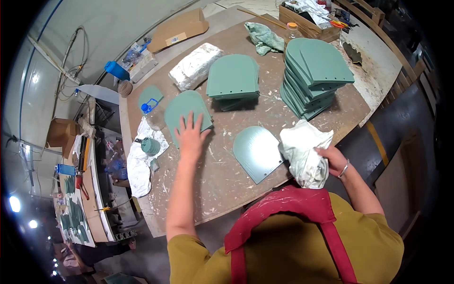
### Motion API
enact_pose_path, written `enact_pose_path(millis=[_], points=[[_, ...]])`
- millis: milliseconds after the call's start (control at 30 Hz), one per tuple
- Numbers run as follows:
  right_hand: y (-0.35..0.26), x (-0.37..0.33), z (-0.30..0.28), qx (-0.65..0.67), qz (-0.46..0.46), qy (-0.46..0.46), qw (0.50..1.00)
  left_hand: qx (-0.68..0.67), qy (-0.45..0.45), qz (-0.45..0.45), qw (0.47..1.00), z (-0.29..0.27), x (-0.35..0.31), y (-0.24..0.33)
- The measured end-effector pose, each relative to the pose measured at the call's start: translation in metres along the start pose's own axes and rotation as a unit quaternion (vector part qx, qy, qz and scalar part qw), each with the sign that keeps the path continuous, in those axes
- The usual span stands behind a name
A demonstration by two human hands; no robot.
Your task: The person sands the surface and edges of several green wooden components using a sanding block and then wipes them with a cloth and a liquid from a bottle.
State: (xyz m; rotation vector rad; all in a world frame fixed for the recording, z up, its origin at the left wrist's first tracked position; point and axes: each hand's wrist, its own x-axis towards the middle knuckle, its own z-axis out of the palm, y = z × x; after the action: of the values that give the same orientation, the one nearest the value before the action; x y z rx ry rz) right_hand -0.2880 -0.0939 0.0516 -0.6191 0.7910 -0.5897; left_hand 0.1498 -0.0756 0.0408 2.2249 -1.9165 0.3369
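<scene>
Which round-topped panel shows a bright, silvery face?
The panel just left of the white cloth in the right hand; the other panels look plain green.

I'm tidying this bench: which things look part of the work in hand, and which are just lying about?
Likely in use:
Green panel under the left hand
White cloth in the right hand
Single shiny panel near the cloth
Shorter green stack
Taller green stack

Probably lying about:
Blue container
Cardboard
Wooden box
</scene>
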Motion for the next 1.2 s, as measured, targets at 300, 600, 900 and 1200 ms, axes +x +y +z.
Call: enact_pose_path(millis=[300,600,900,1200], points=[[0.038,-0.013,-0.03,-0.096,0.017,0.096,0.991,-0.158,0.061,0.069,0.983,0.016,0.002,0.022],[0.026,0.015,-0.038,-0.238,-0.005,0.095,0.967,-0.219,-0.082,-0.044,0.971,0.017,-0.091,0.112],[0.038,0.052,-0.005,-0.447,-0.003,0.059,0.893,-0.64,-0.122,-0.283,0.704,0.025,-0.104,0.134],[0.056,0.049,-0.036,-0.319,-0.047,0.015,0.947,-0.682,-0.043,-0.288,0.671,0.003,-0.064,0.152]])
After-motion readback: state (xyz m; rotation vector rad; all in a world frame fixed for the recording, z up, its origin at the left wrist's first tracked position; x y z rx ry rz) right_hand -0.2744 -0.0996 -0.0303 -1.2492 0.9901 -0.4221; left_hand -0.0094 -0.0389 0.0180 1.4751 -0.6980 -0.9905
